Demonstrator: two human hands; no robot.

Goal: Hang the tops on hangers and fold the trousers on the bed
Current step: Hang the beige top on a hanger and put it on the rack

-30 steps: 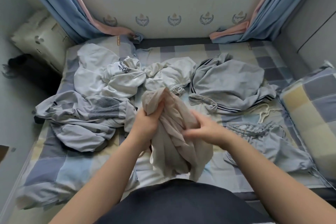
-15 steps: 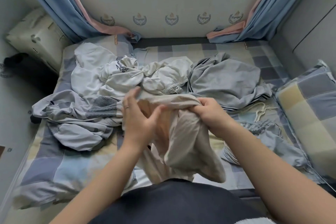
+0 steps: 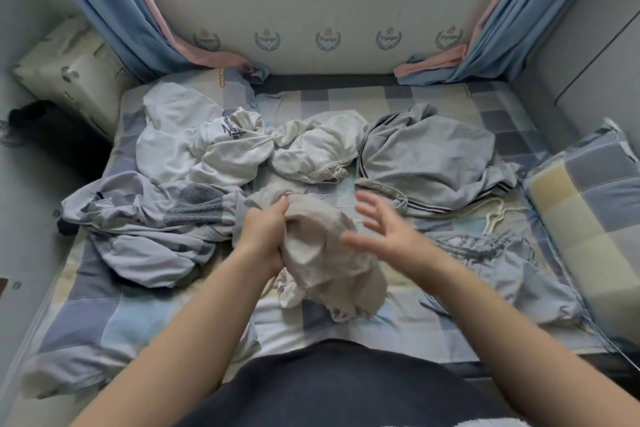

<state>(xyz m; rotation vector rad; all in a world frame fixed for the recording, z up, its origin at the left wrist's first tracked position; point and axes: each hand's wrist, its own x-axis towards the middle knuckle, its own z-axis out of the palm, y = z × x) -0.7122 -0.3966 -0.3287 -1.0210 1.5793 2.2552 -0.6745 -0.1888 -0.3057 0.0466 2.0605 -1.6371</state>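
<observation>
Both bare forearms reach forward; the left hand [image 3: 265, 230] is curled tight in a grip, the right hand [image 3: 384, 230] spread, fingers splayed, blurred

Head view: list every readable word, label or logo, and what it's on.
"Voyager": crest emblems on the back wall.
Dark script on the white top: crumpled, unreadable.
Orange tag on the bed sheet: too small to read.
No text shows on the beige garment in the left hand.
</observation>
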